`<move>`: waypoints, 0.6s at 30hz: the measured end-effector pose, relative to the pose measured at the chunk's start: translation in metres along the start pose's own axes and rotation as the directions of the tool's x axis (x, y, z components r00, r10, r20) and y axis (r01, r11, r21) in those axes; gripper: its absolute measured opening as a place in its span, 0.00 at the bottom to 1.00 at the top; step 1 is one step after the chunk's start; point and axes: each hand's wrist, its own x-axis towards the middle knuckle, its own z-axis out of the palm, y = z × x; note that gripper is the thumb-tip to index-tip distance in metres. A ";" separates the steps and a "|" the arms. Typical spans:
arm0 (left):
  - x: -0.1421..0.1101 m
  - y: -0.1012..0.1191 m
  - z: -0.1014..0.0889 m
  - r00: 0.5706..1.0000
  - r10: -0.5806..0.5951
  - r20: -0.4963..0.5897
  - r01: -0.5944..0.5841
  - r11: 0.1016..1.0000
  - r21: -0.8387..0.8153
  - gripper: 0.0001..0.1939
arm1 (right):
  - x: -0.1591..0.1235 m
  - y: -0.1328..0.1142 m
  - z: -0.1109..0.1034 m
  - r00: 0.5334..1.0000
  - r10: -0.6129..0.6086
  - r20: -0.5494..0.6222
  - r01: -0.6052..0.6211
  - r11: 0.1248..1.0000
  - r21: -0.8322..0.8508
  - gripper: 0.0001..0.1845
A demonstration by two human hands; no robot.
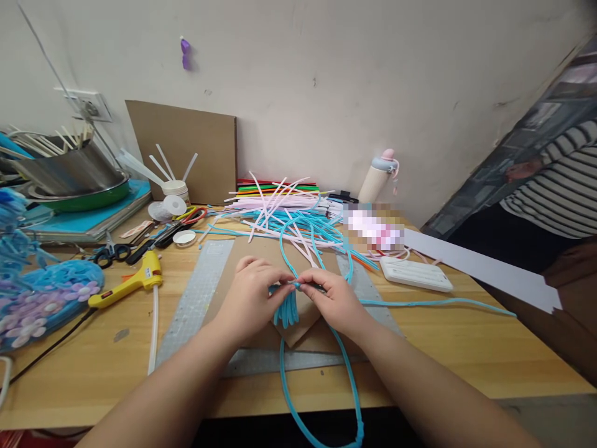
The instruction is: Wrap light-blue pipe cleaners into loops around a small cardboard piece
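Observation:
Blue pipe cleaners bent into a row of loops hang between my hands over a piece of brown cardboard. My left hand pinches the top of this looped piece from the left, thumb against fingers. From the other side, my right hand pinches the same piece close to the left fingertips. A long blue pipe cleaner runs from the work, curves down past the table's front edge and loops back up. The exact spot where the fingers meet is partly hidden.
A yellow glue gun and scissors lie left, near a blue flower piece. Pink and blue pipe cleaners pile up behind. A bottle and white case are right; a person in stripes is beyond.

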 end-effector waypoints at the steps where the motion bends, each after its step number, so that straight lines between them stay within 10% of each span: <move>1: 0.000 0.000 0.000 1.000 -0.013 0.009 0.013 1.000 -0.003 0.06 | 0.000 0.001 0.000 1.000 -0.024 -0.019 0.023 0.999 -0.025 0.06; 9: 0.003 0.006 -0.014 0.935 -0.328 0.135 0.354 0.859 -0.370 0.07 | 0.001 -0.002 -0.010 0.952 -0.296 -0.080 0.247 0.895 -0.372 0.06; 18: 0.002 -0.004 -0.017 0.919 -0.386 0.081 0.382 0.821 -0.424 0.11 | 0.004 -0.027 -0.012 0.862 -0.464 -0.203 0.323 0.812 -0.487 0.08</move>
